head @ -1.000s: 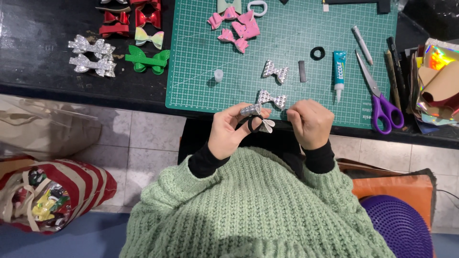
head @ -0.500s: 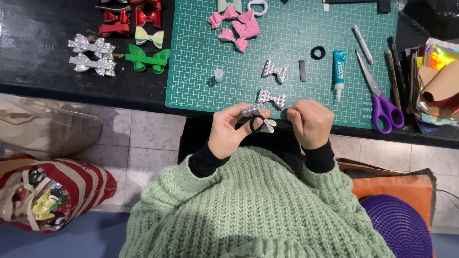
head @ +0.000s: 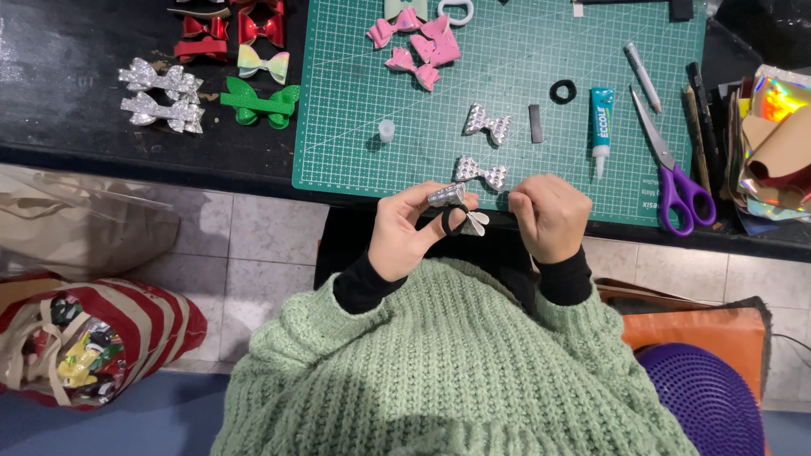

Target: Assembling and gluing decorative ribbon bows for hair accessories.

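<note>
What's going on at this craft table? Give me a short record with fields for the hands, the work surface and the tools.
Left hand: pinches a silver sequin bow with a black elastic loop at the table edge
Right hand: curled close beside the bow, fingers bent; what it grips is hidden
Surface: green cutting mat on a dark table
On the mat: two more silver bows, pink bows, glue tube, black hair tie
Off the mat: green bow, purple-handled scissors
</note>
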